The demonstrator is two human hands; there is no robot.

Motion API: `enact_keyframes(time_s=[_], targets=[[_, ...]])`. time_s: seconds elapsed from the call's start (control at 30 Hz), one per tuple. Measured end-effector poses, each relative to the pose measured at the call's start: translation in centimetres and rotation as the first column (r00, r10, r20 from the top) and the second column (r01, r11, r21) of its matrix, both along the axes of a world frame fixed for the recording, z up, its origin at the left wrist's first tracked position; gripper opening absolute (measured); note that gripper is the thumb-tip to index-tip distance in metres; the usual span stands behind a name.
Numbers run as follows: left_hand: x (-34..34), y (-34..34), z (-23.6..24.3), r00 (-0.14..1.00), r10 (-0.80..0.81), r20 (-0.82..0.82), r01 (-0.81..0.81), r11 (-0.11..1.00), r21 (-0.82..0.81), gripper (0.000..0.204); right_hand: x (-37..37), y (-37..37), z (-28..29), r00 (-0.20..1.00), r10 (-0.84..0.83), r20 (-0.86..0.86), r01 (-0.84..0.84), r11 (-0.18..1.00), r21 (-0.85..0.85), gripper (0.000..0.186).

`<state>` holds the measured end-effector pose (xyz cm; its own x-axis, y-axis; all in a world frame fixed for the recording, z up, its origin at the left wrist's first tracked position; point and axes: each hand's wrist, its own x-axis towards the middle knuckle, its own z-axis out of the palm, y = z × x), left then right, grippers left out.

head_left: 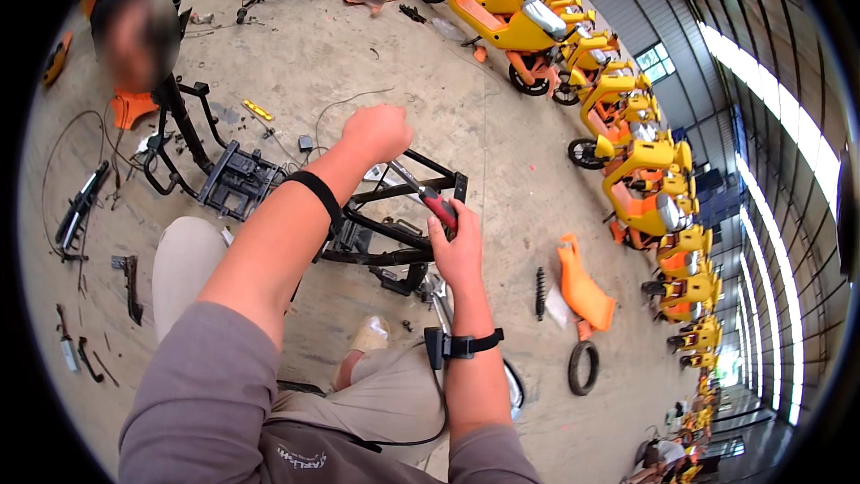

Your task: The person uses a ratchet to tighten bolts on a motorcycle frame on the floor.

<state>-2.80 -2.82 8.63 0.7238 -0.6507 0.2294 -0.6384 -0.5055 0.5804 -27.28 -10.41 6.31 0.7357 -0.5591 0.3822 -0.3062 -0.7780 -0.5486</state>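
My left hand (376, 134) is closed at the upper end of a screwdriver's metal shaft (404, 175), over the rear of a black scooter frame (376, 256); what its fingers grip is hidden. My right hand (457, 246) is wrapped round the tool's red-and-black handle (439, 207), below and right of the left one. The frame's middle bracket (237, 181) lies left of my forearm, and its upright steering tube (184, 125) rises at upper left, its top blurred. Some of the frame is hidden behind my left arm.
Yellow scooters (502, 18) line the right and back. An orange panel (582, 287), shock absorber (540, 294) and tyre (582, 367) lie at my right. Black parts and cables (81, 206) lie at left. A person (663, 453) is at far lower right.
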Motion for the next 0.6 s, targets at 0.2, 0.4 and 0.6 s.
enact_keyframes(time_s=[0.2, 0.4, 0.6], targets=[[0.0, 0.5, -0.1, 0.995, -0.093, 0.020, 0.095, 0.992, -0.088, 0.037, -0.2, 0.7, -2.4, 0.997, -0.027, 0.073, 0.044, 0.970, -0.239, 0.054], [0.2, 0.1, -0.6, 0.992, -0.128, 0.000, 0.128, 0.989, -0.073, 0.037, 1.1, 0.0, -2.2, 0.952, -0.282, -0.121, 0.230, 0.917, -0.327, 0.036], [0.9, 0.3, -1.4, 0.985, -0.174, 0.004, 0.173, 0.979, -0.107, 0.036, 4.1, 0.5, 2.3, 0.855, -0.268, -0.445, 0.147, 0.946, -0.288, 0.027]])
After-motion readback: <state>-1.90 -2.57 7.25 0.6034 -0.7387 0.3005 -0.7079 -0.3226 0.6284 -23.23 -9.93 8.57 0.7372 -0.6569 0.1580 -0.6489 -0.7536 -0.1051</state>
